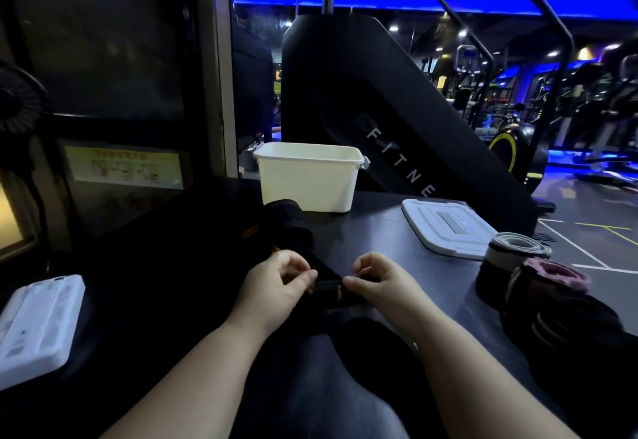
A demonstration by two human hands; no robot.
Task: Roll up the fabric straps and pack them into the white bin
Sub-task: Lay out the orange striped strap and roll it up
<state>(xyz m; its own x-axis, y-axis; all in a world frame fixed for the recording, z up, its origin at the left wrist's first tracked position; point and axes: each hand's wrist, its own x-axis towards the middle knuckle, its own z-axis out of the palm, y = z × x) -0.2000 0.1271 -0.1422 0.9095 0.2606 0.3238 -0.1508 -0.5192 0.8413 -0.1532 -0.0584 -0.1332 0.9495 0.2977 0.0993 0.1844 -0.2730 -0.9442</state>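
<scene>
While the white bin (308, 179) stands farther back on the dark tabletop (379, 231), the left hand (272, 288) and right hand (378, 283) pinch a part-rolled black fabric strap (328, 291) between them with curled fingers (308, 275).

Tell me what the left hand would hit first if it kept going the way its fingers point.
Probably the right hand. The left hand pinches the black strap with its fingers aimed across at the right hand's grip on the same strap, only a short stretch between them; depth is unclear.
</scene>
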